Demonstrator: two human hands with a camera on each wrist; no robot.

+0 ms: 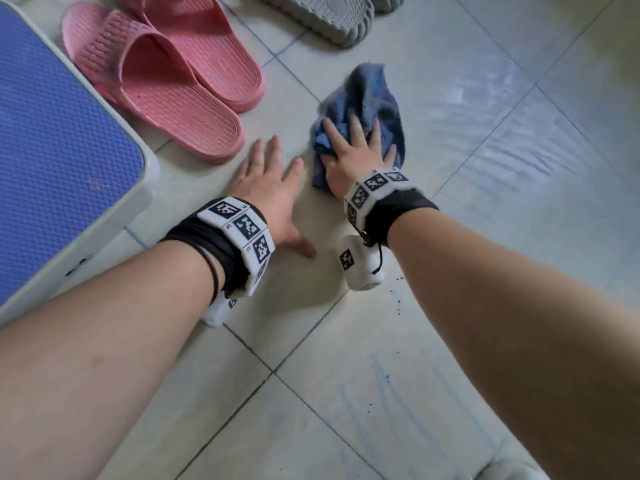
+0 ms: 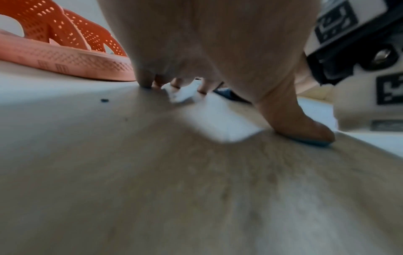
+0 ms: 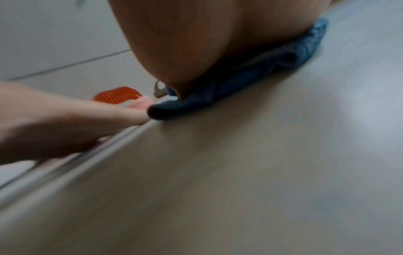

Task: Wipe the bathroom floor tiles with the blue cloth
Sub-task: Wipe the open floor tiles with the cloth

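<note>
The blue cloth lies crumpled on the pale floor tiles. My right hand presses down on its near part with fingers spread and fairly straight. From the right wrist view the palm covers the cloth, whose edge bulges out beneath it. My left hand rests flat on the bare tile just left of the cloth, fingers spread and thumb out. In the left wrist view the thumb and fingertips touch the floor.
A pair of pink slippers lies just beyond my left hand, grey slippers farther back. A blue-topped stool stands at the left. Wet streaks shine right of the cloth. Faint blue marks cross the near tile.
</note>
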